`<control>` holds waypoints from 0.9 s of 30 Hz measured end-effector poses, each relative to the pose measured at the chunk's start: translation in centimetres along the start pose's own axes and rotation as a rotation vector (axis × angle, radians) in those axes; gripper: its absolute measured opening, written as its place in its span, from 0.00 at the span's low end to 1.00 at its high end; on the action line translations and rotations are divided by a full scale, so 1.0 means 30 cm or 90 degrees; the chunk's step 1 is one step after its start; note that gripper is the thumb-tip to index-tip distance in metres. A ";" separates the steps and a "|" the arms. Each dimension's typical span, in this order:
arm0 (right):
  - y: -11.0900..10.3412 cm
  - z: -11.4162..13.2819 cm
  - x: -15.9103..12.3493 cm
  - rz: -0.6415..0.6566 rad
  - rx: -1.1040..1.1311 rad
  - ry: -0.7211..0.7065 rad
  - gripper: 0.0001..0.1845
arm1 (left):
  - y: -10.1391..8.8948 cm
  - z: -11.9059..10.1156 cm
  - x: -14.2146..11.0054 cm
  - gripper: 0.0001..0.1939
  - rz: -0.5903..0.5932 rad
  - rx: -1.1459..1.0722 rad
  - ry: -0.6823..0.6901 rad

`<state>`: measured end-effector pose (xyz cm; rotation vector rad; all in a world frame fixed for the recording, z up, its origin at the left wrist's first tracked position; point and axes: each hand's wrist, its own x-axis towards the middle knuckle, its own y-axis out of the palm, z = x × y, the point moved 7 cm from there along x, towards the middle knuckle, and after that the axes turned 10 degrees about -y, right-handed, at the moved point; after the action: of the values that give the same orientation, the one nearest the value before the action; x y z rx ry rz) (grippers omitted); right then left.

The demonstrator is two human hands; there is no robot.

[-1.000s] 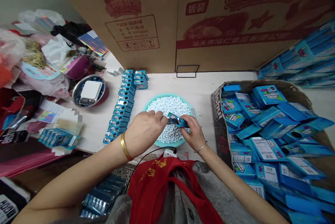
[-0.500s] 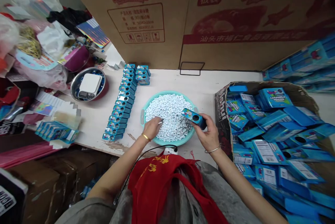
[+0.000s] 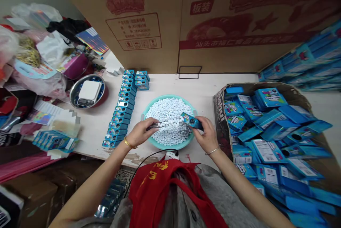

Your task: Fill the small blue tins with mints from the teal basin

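A teal basin [image 3: 144, 115] heaped with small white candies [image 3: 170, 112] stands on the table in front of me. My right hand [image 3: 206, 136] grips a small blue box [image 3: 191, 121] over the basin's right side. My left hand [image 3: 142, 132] hovers over the basin's left edge, fingers pinched together around something small and dark that I cannot make out. The two hands are a short gap apart.
A long row of small blue boxes [image 3: 121, 112] lies left of the basin. A cardboard carton [image 3: 221, 103] full of flat blue boxes stands at the right. A metal bowl holding a white scale [image 3: 89, 91] and cluttered bags sit at the left. Large cartons wall the back.
My left hand lifted out of the candies and now holds something pinched over the basin's left edge. My right hand with the blue box moved slightly left and down toward it.
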<state>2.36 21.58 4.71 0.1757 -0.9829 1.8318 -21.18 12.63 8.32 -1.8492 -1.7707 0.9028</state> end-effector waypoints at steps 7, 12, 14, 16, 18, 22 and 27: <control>0.054 0.068 0.017 0.029 0.025 -0.061 0.21 | -0.084 -0.276 0.049 0.10 0.087 0.382 0.039; 0.073 0.091 0.017 0.022 0.040 -0.072 0.22 | -0.073 -0.449 0.050 0.08 0.115 0.595 0.038; 0.075 0.093 0.015 0.019 0.045 -0.074 0.22 | -0.070 -0.494 0.040 0.08 0.107 0.616 0.057; 0.071 0.088 0.012 0.011 0.050 -0.066 0.21 | -0.087 -0.492 0.030 0.08 0.068 0.603 0.063; 0.058 0.073 0.007 -0.001 0.057 -0.044 0.20 | -0.123 -0.418 0.017 0.07 0.011 0.564 0.025; 0.008 0.022 -0.006 -0.037 0.061 0.026 0.18 | -0.124 -0.084 -0.033 0.10 0.002 0.505 -0.155; -0.058 -0.029 -0.014 -0.086 0.020 0.090 0.17 | 0.104 0.213 -0.033 0.10 0.033 0.398 -0.246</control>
<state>4.25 22.18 4.86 0.1260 -0.8245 1.7110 -23.43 10.52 1.85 -1.3764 -1.3953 1.6935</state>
